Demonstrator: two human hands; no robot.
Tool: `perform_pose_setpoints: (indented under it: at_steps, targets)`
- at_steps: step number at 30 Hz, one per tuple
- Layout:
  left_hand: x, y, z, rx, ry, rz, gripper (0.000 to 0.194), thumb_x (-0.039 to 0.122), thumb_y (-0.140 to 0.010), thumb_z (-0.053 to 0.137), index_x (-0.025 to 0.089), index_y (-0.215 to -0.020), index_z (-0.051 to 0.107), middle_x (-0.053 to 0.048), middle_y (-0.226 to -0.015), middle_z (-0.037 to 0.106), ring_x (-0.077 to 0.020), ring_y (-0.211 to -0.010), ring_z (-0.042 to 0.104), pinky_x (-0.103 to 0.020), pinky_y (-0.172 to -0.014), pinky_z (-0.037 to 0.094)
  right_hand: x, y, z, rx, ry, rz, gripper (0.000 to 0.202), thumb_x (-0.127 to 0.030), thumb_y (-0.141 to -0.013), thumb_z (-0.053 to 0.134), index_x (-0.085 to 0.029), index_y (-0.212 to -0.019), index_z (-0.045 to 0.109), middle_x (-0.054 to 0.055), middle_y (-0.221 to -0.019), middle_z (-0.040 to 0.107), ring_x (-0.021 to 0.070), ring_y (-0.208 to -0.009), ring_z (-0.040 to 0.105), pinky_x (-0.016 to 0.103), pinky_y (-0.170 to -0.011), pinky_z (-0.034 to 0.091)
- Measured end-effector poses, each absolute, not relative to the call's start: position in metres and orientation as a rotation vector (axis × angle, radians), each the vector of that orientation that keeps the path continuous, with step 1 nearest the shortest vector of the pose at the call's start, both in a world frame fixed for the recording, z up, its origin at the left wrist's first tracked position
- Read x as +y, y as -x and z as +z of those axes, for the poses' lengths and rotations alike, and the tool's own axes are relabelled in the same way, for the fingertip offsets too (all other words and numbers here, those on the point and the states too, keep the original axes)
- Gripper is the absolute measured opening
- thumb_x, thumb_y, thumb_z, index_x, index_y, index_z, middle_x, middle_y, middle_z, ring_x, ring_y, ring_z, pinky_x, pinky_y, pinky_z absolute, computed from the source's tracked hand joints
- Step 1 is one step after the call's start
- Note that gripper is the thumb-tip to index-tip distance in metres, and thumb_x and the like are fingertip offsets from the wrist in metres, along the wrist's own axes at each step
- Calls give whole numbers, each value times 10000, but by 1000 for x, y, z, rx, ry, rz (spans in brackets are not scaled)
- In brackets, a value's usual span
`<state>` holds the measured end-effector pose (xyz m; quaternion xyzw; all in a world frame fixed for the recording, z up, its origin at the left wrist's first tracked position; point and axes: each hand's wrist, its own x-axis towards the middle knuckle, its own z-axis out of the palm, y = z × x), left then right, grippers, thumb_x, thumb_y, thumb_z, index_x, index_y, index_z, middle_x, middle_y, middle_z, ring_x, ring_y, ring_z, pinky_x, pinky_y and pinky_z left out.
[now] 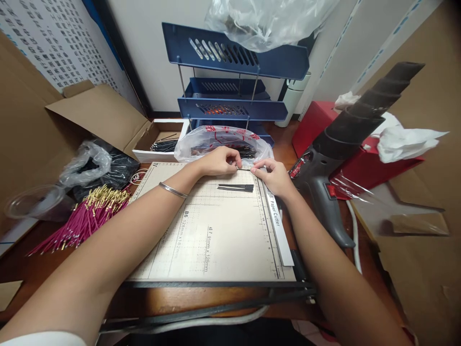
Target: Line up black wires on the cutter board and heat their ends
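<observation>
Near the far edge of the paper cutter board (230,230), my left hand (221,161) pinches one end of a thin black stick. The other end is between the fingertips of my right hand (272,176), by the board's far right corner. Just below my hands, several black sticks (236,187) lie side by side on the board. A clear plastic bag with red print (223,137) stands open right behind my hands, with more dark sticks inside. A silver bangle (173,190) circles my left wrist.
Magenta sticks with gold ends (90,216) are piled left, beside a clear plastic cup (38,202). A white box (160,154) holds black sticks. Blue shelves (234,108) stand behind. At right are a grey heat gun (324,178) and a red box (313,125) with tissues.
</observation>
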<state>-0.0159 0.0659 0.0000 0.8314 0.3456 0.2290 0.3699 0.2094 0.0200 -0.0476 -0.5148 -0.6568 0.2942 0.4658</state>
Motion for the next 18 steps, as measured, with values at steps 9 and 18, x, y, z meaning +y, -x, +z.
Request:
perform_pose_setpoints:
  at_steps: [9, 18]
  targets:
    - [66, 15, 1, 844, -2141, 630, 107, 111, -659, 632, 149, -715, 714, 11, -658, 656, -118, -653, 544, -258, -686, 431, 20, -210, -50, -1588, 1261, 738, 230, -437, -730, 799, -216, -761, 743, 79, -962, 791, 273, -992, 704, 463, -986, 510]
    - [64, 15, 2, 895, -2064, 684, 146, 176, -818, 597, 140, -754, 724, -33, -768, 729, -145, -750, 630, -259, -752, 473, 17, -209, -48, -1578, 1241, 801, 239, -448, -729, 800, -219, -772, 743, 59, -910, 792, 256, -946, 700, 440, -960, 521]
